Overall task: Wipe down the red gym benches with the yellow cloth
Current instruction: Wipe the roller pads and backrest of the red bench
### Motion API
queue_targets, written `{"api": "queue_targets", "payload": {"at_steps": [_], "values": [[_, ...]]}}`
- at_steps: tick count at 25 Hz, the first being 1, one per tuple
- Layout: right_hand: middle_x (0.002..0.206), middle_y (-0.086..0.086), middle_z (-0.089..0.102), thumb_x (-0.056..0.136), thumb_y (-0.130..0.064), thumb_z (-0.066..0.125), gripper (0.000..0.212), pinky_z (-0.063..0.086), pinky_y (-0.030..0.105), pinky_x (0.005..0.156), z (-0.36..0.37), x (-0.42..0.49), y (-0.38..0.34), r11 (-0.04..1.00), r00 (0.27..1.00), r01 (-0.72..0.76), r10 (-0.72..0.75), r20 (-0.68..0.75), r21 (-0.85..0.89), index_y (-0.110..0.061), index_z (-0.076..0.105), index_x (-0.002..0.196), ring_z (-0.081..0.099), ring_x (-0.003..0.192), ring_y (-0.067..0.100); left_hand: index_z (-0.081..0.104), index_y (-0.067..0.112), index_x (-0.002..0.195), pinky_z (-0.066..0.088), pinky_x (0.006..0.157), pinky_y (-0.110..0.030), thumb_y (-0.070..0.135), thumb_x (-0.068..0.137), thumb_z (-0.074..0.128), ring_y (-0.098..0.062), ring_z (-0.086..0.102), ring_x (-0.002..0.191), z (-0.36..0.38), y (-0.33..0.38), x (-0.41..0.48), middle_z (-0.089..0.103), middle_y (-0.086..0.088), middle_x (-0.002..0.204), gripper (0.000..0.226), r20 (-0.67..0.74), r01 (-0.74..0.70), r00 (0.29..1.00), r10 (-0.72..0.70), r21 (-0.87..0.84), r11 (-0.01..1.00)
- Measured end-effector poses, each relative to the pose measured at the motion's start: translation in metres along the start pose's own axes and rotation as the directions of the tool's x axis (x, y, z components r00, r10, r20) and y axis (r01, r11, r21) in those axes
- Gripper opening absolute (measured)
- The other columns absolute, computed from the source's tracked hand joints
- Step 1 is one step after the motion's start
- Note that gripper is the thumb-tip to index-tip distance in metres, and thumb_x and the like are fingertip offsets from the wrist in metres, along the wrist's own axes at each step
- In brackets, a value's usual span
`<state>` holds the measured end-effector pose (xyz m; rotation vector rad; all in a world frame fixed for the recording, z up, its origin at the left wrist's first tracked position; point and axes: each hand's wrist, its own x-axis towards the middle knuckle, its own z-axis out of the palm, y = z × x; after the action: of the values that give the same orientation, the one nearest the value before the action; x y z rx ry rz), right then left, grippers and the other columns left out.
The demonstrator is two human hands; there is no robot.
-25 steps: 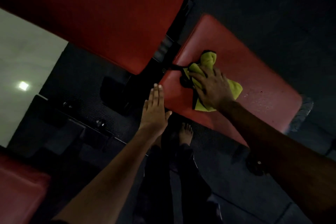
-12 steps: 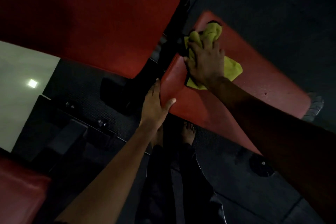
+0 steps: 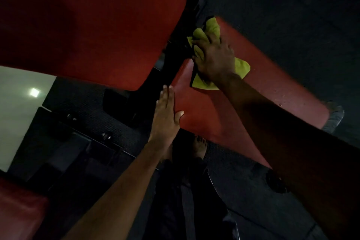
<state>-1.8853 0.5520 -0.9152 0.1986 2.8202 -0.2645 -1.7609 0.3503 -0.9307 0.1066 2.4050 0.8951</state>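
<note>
Two hands at work: right hand [image 3: 214, 56] grips the bunched yellow cloth [image 3: 241, 68] on the red bench pad [image 3: 263, 87], at its top corner (by the black frame [image 3: 175, 60]). Left hand [image 3: 165, 117], fingers straight, rests on the pad's edge. Best w/ firm, overlapping strokes.

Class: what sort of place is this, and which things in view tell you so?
Probably a gym: red padded benches on a black frame, textured black floor matting, and the right hand wiping one pad with a yellow cloth.

Dark textured floor mat [image 3: 83, 101], pale glossy floor [image 3: 15, 122] at left, reflecting a light [image 3: 34, 92]
</note>
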Motion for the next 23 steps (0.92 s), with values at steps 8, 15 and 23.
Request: {"api": "queue_targets", "payload": {"at_steps": [8, 15, 23], "values": [[0.152, 0.001, 0.042, 0.101, -0.044, 0.045, 0.038, 0.043, 0.049, 0.094, -0.009, 0.015, 0.041, 0.994, 0.994, 0.107, -0.108, -0.028, -0.033, -0.031, 0.057, 0.135, 0.043, 0.125, 0.037, -0.001, 0.016, 0.161, -0.003, 0.126, -0.04, 0.027, 0.099, 0.059, -0.016, -0.007, 0.154, -0.003, 0.022, 0.006, -0.008, -0.005, 0.169, 0.087, 0.042, -0.111, 0.993, 0.108, 0.07, 0.991], [0.145, 0.005, 0.044, 0.099, -0.041, 0.049, 0.043, 0.041, 0.054, 0.093, -0.007, -0.003, 0.056, 0.988, 0.987, -0.156, 0.156, -0.045, 0.018, -0.034, 0.049, 0.141, 0.044, 0.121, 0.04, -0.018, 0.013, 0.156, -0.006, 0.123, -0.043, 0.065, 0.09, 0.057, -0.025, -0.014, 0.154, 0.004, 0.052, 0.07, -0.018, -0.007, 0.167, 0.113, 0.118, -0.097, 0.99, 0.074, 0.2, 0.975], [0.154, -0.003, 0.038, 0.096, -0.045, 0.054, 0.047, 0.039, 0.051, 0.101, -0.014, 0.025, 0.041, 0.997, 0.996, 0.08, -0.08, 0.026, 0.025, -0.034, 0.052, 0.141, 0.038, 0.133, 0.033, -0.031, 0.011, 0.15, -0.01, 0.121, -0.046, 0.073, 0.087, 0.05, -0.028, -0.025, 0.151, 0.006, 0.055, 0.08, -0.034, -0.009, 0.161, 0.12, 0.234, -0.033, 0.971, -0.049, 0.334, 0.942]]}}
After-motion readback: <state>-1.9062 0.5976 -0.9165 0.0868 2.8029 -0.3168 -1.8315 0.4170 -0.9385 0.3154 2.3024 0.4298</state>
